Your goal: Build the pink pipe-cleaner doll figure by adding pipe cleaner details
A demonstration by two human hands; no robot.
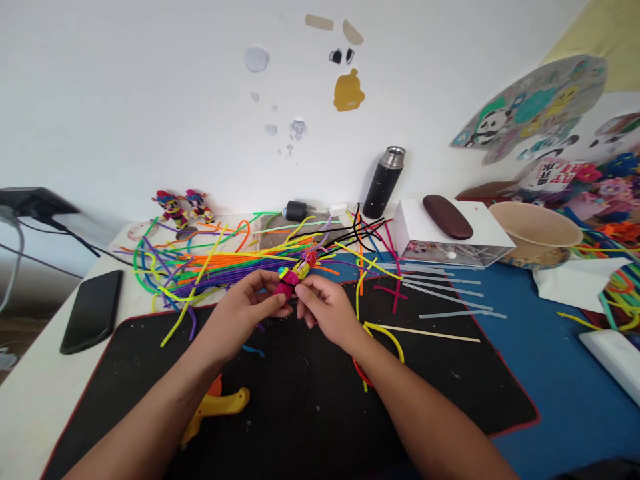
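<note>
A small pipe-cleaner figure (287, 283), magenta with yellow, teal and red parts, is held above the black mat (300, 393). My left hand (253, 308) grips its left side between thumb and fingers. On its right side, the fingers of my right hand (324, 305) are pinched against it. Behind the hands lies a loose heap of coloured pipe cleaners (220, 267). Two similar finished-looking figures (173, 208) stand at the back left by the wall.
A yellow-handled tool (225, 404) lies near my left forearm, a phone (93, 311) at the left. Beyond the mat are a black bottle (383, 183), a white box (415, 227) and a bowl (535, 230). A thin stick (430, 333) lies right of my right hand.
</note>
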